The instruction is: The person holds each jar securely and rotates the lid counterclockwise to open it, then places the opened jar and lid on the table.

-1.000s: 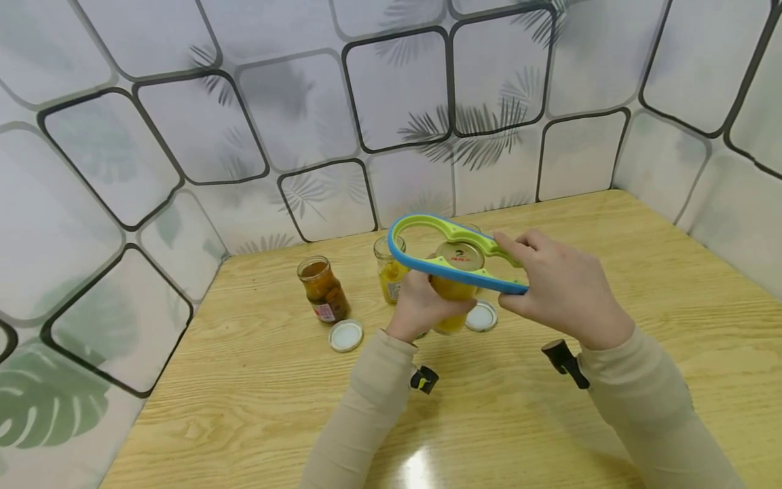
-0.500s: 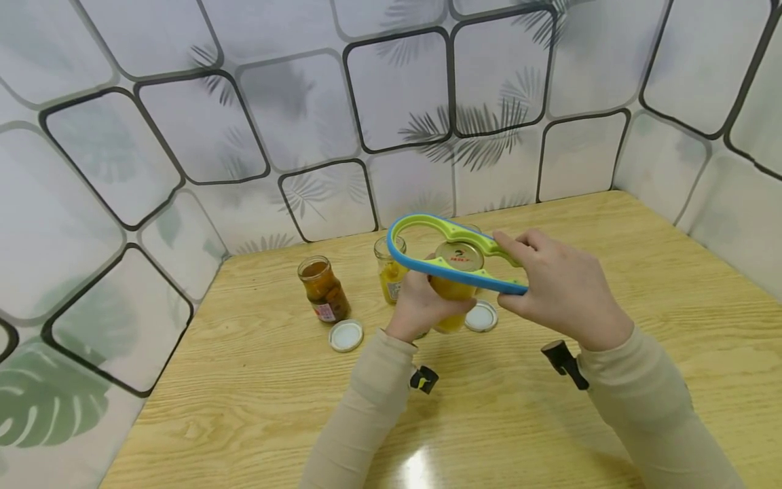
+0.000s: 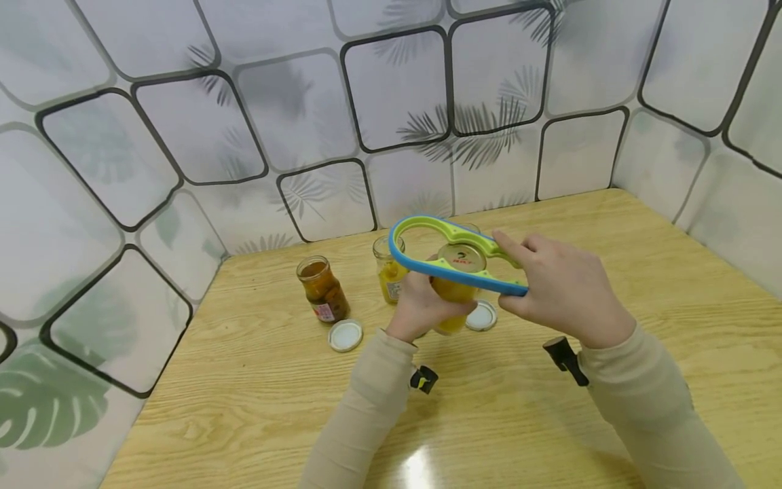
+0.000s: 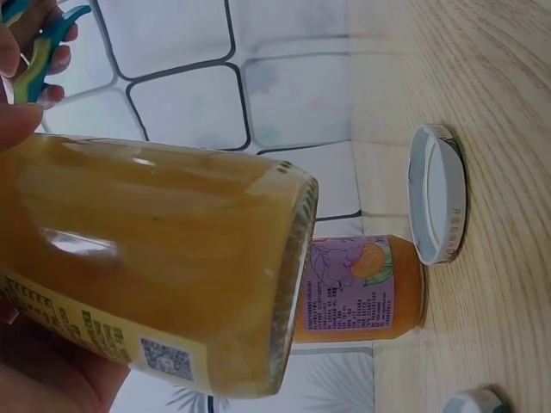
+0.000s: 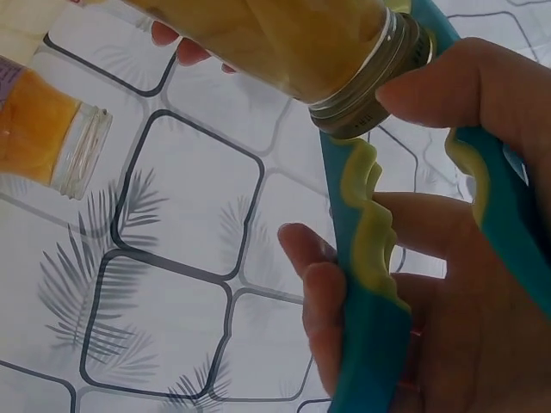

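In the head view my left hand [image 3: 420, 309] grips a glass jar [image 3: 455, 291] with yellow contents, lifted over the table and tilted. A gold lid [image 3: 462, 257] sits on it. My right hand [image 3: 562, 288] holds one end of a blue and green jar opener [image 3: 427, 265], whose scalloped inner edges lie around the lid. The right wrist view shows the right fingers wrapped about one arm of the opener [image 5: 370, 249], with the thumb by the lid [image 5: 370, 90]. A label with a square code faces the left wrist camera on the held jar [image 4: 164, 249].
An uncovered jar with brown contents [image 3: 324, 292] stands left, near a loose lid [image 3: 345, 335]. An uncovered yellow jar [image 3: 389, 278] is behind my left hand. Another lid [image 3: 481, 316] lies beyond the held jar. A purple-labelled jar [image 4: 349, 288] with orange contents shows behind. Patterned walls [image 3: 403, 88] enclose the table.
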`<action>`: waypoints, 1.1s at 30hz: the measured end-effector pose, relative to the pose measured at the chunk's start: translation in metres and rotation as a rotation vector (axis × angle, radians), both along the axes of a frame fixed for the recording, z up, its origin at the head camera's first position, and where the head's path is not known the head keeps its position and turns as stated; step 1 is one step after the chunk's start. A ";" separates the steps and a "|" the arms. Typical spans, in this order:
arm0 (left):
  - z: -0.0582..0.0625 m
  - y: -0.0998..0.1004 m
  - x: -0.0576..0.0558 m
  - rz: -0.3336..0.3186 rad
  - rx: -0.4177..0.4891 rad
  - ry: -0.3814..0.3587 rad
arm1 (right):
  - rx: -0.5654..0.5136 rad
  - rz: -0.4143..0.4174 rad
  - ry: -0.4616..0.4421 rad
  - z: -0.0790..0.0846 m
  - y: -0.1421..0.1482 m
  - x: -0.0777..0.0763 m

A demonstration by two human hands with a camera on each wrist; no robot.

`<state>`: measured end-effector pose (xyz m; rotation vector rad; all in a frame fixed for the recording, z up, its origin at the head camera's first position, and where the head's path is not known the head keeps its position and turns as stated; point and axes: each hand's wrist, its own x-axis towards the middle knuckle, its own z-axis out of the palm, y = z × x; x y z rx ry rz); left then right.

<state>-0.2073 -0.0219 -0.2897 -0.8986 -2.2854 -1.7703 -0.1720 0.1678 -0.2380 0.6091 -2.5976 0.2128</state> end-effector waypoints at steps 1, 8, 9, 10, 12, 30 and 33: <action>0.003 0.000 0.002 -0.001 -0.004 0.005 | 0.011 -0.003 -0.006 0.000 0.000 0.000; 0.004 0.000 0.002 -0.019 -0.014 0.023 | 0.016 0.027 -0.096 0.000 0.001 -0.002; 0.005 0.000 0.002 -0.027 -0.008 0.028 | 0.010 0.035 -0.109 0.000 0.001 -0.002; 0.004 0.000 0.002 -0.030 -0.005 0.031 | 0.006 0.039 -0.121 0.000 0.001 -0.002; 0.004 0.000 0.002 -0.033 -0.004 0.041 | 0.000 0.043 -0.148 0.000 0.001 -0.003; 0.000 0.003 0.000 0.005 -0.057 0.111 | 0.006 0.060 -0.268 0.001 0.007 -0.003; -0.008 0.002 -0.007 0.014 -0.070 0.113 | 0.013 0.062 -0.279 0.000 0.007 -0.004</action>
